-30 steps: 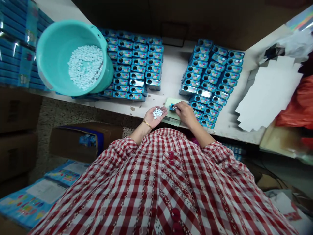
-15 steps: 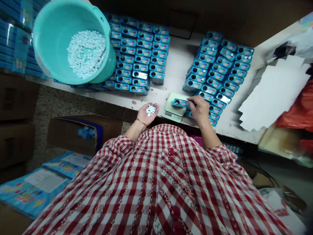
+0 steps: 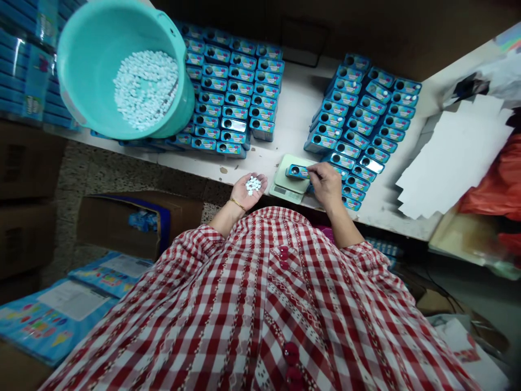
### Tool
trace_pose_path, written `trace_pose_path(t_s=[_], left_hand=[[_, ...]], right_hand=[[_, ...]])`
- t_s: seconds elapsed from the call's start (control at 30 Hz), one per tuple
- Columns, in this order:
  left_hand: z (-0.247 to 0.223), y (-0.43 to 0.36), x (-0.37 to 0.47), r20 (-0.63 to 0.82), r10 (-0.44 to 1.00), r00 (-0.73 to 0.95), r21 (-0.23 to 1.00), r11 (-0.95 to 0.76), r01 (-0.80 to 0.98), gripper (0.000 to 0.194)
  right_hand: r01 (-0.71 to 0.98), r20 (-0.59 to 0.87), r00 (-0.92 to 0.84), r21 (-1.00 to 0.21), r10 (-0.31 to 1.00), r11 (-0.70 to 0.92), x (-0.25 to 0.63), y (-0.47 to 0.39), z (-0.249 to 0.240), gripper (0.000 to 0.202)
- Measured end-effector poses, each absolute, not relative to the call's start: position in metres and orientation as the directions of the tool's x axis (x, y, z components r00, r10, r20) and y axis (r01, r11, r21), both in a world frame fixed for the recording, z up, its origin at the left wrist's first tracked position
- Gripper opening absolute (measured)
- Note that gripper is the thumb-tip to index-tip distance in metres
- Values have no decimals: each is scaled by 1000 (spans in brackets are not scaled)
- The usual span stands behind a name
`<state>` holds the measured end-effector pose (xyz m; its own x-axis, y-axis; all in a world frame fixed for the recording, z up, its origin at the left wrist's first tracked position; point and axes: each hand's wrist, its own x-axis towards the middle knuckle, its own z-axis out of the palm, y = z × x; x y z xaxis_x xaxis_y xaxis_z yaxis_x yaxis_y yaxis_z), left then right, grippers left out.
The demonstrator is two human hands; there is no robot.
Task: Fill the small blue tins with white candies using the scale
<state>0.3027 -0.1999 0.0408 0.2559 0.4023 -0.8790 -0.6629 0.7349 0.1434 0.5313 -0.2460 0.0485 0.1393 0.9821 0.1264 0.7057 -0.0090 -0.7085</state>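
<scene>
My left hand [image 3: 249,191] is palm up and cupped around a small heap of white candies [image 3: 253,185]. A light green scale [image 3: 283,182] is just right of it, at the table's front edge. One blue tin [image 3: 297,171] with a dark round hole in its top is on the scale. The fingertips of my right hand [image 3: 325,182] are pinched at the right end of this tin. At upper left, a turquoise bucket [image 3: 87,70] holds a large pile of the same white candies.
Rows of blue tins [image 3: 238,87] stand left of centre, and more rows [image 3: 362,117] stand to the right. White cardboard sheets [image 3: 451,152] lie at the right. An open carton [image 3: 118,222] is at lower left.
My right hand has shifted slightly left along the tin. My left hand has moved a little to the right with its candies. The tin remains on the scale.
</scene>
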Motion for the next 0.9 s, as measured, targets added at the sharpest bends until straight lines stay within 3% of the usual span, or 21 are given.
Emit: trace_pose_path(t_s=[0.23, 0.4, 0.53, 0.7, 0.9], left_hand=[[41, -204, 310, -858, 398, 325, 128, 778, -616, 26], [38, -213, 314, -835, 340, 433, 66, 843, -534, 27], [32, -222, 305, -849, 315, 425, 54, 852, -522, 28], [30, -234, 289, -862, 275, 426, 36, 871, -490, 37], [31, -234, 285, -887, 246, 390, 26, 870, -492, 38]], right_hand=[[728, 62, 50, -686, 997, 6, 523, -246, 57, 21], [743, -107, -356, -635, 928, 212, 466, -258, 65, 25], [797, -258, -495, -514, 830, 316, 426, -257, 61, 29], [706, -188, -639, -530, 746, 471, 412, -258, 47, 24], [685, -151, -654, -535, 741, 495, 412, -258, 44, 20]])
